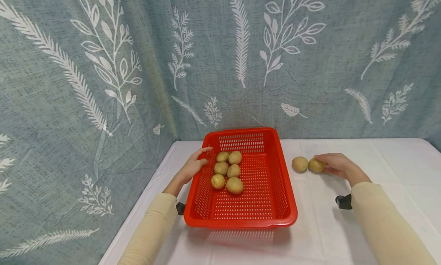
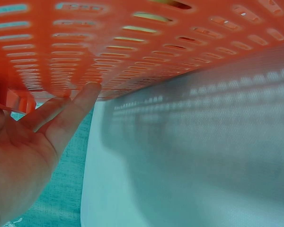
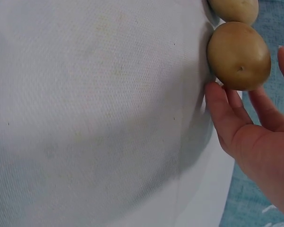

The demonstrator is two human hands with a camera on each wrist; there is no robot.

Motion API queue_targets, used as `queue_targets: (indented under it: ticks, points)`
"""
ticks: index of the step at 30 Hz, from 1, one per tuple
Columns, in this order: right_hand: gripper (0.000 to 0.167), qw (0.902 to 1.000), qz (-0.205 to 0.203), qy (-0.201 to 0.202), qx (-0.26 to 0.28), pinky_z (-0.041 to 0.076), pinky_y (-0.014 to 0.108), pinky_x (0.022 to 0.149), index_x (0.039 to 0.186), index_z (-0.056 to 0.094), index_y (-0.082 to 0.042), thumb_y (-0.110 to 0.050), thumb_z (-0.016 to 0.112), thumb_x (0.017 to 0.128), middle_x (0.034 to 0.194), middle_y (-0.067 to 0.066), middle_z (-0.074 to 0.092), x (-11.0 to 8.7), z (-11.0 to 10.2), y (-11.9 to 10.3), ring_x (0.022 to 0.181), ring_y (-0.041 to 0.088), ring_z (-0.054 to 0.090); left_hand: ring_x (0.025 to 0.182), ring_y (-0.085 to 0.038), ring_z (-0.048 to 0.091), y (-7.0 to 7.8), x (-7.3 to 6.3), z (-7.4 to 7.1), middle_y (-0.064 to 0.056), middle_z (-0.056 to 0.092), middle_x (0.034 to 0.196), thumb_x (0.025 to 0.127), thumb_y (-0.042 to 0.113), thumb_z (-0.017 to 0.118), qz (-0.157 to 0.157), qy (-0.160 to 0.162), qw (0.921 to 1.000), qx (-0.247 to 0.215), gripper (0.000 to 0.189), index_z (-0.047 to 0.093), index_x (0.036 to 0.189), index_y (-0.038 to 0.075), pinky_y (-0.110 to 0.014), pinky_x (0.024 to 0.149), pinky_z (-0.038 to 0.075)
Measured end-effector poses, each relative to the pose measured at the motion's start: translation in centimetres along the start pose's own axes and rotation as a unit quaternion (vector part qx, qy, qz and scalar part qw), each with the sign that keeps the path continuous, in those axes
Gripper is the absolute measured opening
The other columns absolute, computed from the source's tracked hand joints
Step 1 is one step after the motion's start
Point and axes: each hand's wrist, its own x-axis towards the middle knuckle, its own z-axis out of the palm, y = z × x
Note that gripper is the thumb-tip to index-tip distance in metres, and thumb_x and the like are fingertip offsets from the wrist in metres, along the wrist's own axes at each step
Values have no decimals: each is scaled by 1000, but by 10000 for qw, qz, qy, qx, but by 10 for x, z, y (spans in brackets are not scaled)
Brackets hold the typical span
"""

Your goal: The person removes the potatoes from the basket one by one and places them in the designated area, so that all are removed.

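1. Resting against the left rim of the red perforated basket (image 1: 241, 223), my left hand (image 1: 190, 170) lies with its fingers mostly straight, some over the rim and others against the outer wall; from my feeds I cannot tell whether it grips.
2. My right hand (image 1: 339, 164) is loosely spread about the rightmost potato (image 1: 316, 166), one fingertip visibly clear of it, others close against its lower side.
3. That potato sits on the white tablecloth (image 1: 382, 173), just beside a second loose potato (image 1: 300, 164), both right of the basket.
4. I count six potatoes (image 1: 234, 171) inside the basket, grouped toward its left side.
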Motion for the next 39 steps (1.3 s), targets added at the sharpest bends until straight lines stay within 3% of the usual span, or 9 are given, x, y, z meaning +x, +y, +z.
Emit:
queue_targets:
  ticks: [6, 9, 13, 23, 29, 36, 39]
  points:
    - [70, 10000, 7, 29, -81, 39, 39, 99, 145, 11, 14, -33, 39, 101, 147, 38, 13, -4, -5, -2, 131, 42, 28, 122, -35, 43, -2, 1, 0, -17, 28, 151, 89, -2, 40, 37, 31, 10000, -8, 55, 38, 144, 3, -44, 95, 40]
    - [72, 10000, 42, 65, -7, 31, 44, 105, 146, 4, 14, -33, 35, 101, 147, 39, 8, -6, -10, -5, 136, 45, 17, 120, -33, 45, -4, 1, -1, -16, 28, 151, 88, 0, 40, 164, -9, 9999, 14, 54, 40, 143, 4, -43, 94, 42]
    - [73, 9996, -23, 229, 182, 28, 45, 106, 146, -1, 13, -36, 30, 102, 148, 37, 6, -10, -16, -10, 137, 46, 13, 120, -30, 45, -4, 0, -2, -15, 26, 153, 88, 3, 41, 416, -76, 9991, 13, 53, 42, 141, 5, -40, 92, 44]
    - [73, 9930, -496, 230, 1048, 33, 37, 103, 150, -1, 3, -47, 18, 100, 153, 28, 2, -18, -26, -35, 138, 41, 15, 127, -35, 39, 0, 1, 0, -14, 21, 155, 89, -4, 37, 33, -32, 10000, 84, 57, 35, 145, 1, -45, 97, 38]
    - [80, 9884, -641, 35, 1374, 44, 30, 93, 151, -2, 0, -55, 19, 96, 154, 24, 3, -18, -31, -47, 123, 31, 34, 131, -32, 34, 1, 0, 1, -11, 24, 154, 89, -3, 40, 33, 136, 9996, 255, 57, 37, 145, 4, -46, 102, 33]
    - [82, 9816, -587, -125, 1813, 34, 35, 103, 152, -5, -4, -57, 23, 94, 151, 20, 9, -17, -32, -60, 119, 26, 35, 127, -32, 40, 2, 0, 1, -11, 27, 153, 88, -3, 41, 38, 186, 9995, 239, 57, 39, 145, 4, -46, 98, 37]
    - [82, 9797, -605, -191, 1903, 31, 38, 105, 152, -6, -7, -58, 22, 94, 155, 19, 1, -16, -29, -65, 128, 31, 29, 126, -32, 41, 2, 0, 2, -12, 27, 152, 89, -3, 41, -17, 157, 9995, 278, 56, 38, 145, 5, -46, 97, 38]
